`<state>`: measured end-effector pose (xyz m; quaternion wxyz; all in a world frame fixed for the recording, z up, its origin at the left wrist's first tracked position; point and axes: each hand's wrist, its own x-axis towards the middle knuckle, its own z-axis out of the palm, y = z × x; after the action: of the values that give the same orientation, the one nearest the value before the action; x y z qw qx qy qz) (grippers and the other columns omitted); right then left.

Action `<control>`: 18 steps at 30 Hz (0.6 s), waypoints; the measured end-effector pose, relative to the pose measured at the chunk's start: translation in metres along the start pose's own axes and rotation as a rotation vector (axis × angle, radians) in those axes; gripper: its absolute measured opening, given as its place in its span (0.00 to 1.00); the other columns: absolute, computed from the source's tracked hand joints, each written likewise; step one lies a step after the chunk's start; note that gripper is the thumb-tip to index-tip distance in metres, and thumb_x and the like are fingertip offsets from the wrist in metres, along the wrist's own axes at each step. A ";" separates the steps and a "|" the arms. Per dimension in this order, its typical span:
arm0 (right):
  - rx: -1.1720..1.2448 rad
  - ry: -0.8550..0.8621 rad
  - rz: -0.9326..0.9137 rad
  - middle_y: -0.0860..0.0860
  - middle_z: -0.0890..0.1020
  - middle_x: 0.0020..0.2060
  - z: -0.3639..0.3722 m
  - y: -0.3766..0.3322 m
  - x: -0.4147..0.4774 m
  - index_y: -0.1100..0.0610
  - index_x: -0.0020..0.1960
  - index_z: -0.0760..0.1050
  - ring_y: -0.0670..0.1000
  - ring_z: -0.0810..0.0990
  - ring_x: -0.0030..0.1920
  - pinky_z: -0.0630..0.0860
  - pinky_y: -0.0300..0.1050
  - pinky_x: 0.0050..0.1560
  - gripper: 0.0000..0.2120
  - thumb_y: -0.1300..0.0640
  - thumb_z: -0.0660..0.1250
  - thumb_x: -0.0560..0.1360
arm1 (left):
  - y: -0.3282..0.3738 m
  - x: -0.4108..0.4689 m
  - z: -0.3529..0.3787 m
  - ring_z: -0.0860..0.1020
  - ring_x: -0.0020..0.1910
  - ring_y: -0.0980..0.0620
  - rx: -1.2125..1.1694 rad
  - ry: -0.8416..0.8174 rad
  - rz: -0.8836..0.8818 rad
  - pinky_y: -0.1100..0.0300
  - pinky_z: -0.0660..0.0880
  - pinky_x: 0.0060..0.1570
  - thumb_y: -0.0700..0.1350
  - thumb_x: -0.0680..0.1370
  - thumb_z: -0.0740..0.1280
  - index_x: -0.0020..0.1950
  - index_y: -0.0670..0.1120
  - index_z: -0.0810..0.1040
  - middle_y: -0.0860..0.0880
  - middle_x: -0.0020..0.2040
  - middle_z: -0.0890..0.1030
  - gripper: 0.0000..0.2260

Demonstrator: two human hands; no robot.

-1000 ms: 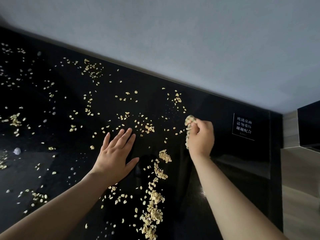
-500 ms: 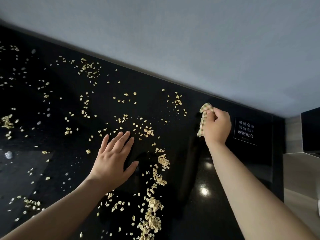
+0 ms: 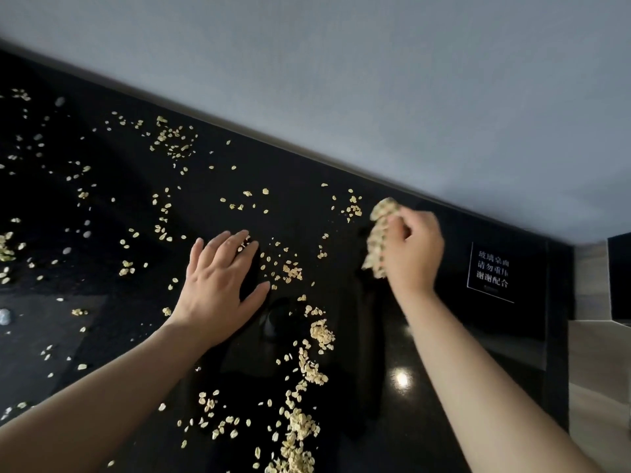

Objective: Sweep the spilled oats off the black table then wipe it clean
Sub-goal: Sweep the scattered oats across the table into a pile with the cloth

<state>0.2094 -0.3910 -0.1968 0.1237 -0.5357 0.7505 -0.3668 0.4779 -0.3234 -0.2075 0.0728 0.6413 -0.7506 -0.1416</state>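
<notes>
Pale oats (image 3: 174,141) lie scattered over the glossy black table (image 3: 112,302), thickest in a swept line (image 3: 307,370) running toward me between my arms. My right hand (image 3: 411,254) grips a bunched yellow checked cloth (image 3: 379,233) and holds it against the table near the far edge, beside a small cluster of oats (image 3: 351,208). My left hand (image 3: 218,285) rests flat on the table with straight, spread fingers, among loose oats.
A grey wall (image 3: 375,80) runs along the table's far edge. A small sign with white characters (image 3: 493,273) lies on the table's right end. Beyond the right edge are a pale floor or ledge (image 3: 597,370) and a dark panel (image 3: 619,278).
My right hand with the cloth went from the table's middle out to the far right edge, then came back slightly left. The left hand has stayed flat in place.
</notes>
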 end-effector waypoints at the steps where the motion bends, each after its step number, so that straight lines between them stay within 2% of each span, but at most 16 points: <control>1: -0.040 0.038 0.062 0.58 0.79 0.47 -0.002 0.008 0.016 0.62 0.51 0.81 0.54 0.77 0.47 0.63 0.31 0.44 0.08 0.61 0.65 0.76 | -0.001 0.005 0.000 0.55 0.76 0.46 0.008 -0.032 -0.010 0.44 0.46 0.75 0.65 0.74 0.52 0.73 0.46 0.67 0.48 0.75 0.63 0.34; 4: -0.134 0.015 0.220 0.58 0.77 0.53 0.004 0.027 0.045 0.61 0.54 0.79 0.56 0.77 0.52 0.65 0.37 0.45 0.11 0.58 0.61 0.79 | -0.002 0.018 0.001 0.47 0.78 0.47 0.033 -0.095 -0.040 0.45 0.40 0.74 0.68 0.72 0.46 0.77 0.49 0.59 0.49 0.79 0.54 0.38; 6: -0.173 -0.039 0.210 0.56 0.77 0.53 0.014 0.026 0.045 0.60 0.54 0.79 0.55 0.77 0.51 0.64 0.38 0.44 0.11 0.58 0.60 0.79 | -0.004 0.022 0.003 0.48 0.78 0.46 0.050 -0.110 -0.057 0.44 0.40 0.74 0.69 0.71 0.45 0.78 0.49 0.57 0.49 0.79 0.53 0.40; 9: -0.130 -0.123 0.059 0.54 0.77 0.52 0.028 0.008 0.021 0.58 0.54 0.80 0.54 0.78 0.48 0.64 0.38 0.44 0.09 0.58 0.62 0.78 | -0.005 0.024 0.005 0.51 0.77 0.45 0.078 -0.103 -0.045 0.44 0.43 0.74 0.70 0.71 0.47 0.77 0.48 0.60 0.48 0.78 0.56 0.40; 12: -0.061 -0.314 -0.160 0.49 0.77 0.48 0.035 -0.008 -0.016 0.58 0.53 0.80 0.48 0.77 0.45 0.69 0.38 0.43 0.09 0.58 0.64 0.77 | -0.007 0.024 0.004 0.54 0.77 0.45 0.078 -0.100 -0.040 0.43 0.45 0.74 0.69 0.72 0.48 0.76 0.48 0.62 0.48 0.78 0.58 0.39; 14: 0.006 -0.387 -0.182 0.47 0.77 0.46 0.033 -0.012 -0.027 0.58 0.53 0.80 0.44 0.76 0.44 0.71 0.34 0.43 0.08 0.58 0.64 0.77 | -0.009 0.023 0.004 0.54 0.77 0.45 0.071 -0.104 -0.036 0.43 0.46 0.75 0.69 0.72 0.49 0.76 0.48 0.63 0.48 0.78 0.58 0.38; 16: 0.058 -0.289 -0.149 0.49 0.77 0.45 0.026 -0.012 -0.020 0.59 0.51 0.81 0.45 0.76 0.44 0.68 0.29 0.43 0.07 0.60 0.65 0.76 | -0.010 0.021 0.006 0.54 0.77 0.46 0.076 -0.104 -0.028 0.42 0.47 0.74 0.68 0.73 0.50 0.76 0.48 0.63 0.47 0.77 0.59 0.37; 18: 0.041 -0.116 -0.078 0.53 0.78 0.45 0.021 -0.007 0.002 0.61 0.49 0.80 0.49 0.76 0.44 0.64 0.31 0.41 0.06 0.62 0.65 0.76 | -0.011 0.020 0.008 0.55 0.76 0.45 0.084 -0.105 -0.020 0.41 0.48 0.74 0.68 0.73 0.51 0.76 0.48 0.63 0.47 0.77 0.59 0.37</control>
<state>0.2260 -0.4029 -0.2067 0.1634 -0.5821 0.7130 -0.3551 0.4830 -0.3432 -0.2203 0.0049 0.6429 -0.7522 -0.1445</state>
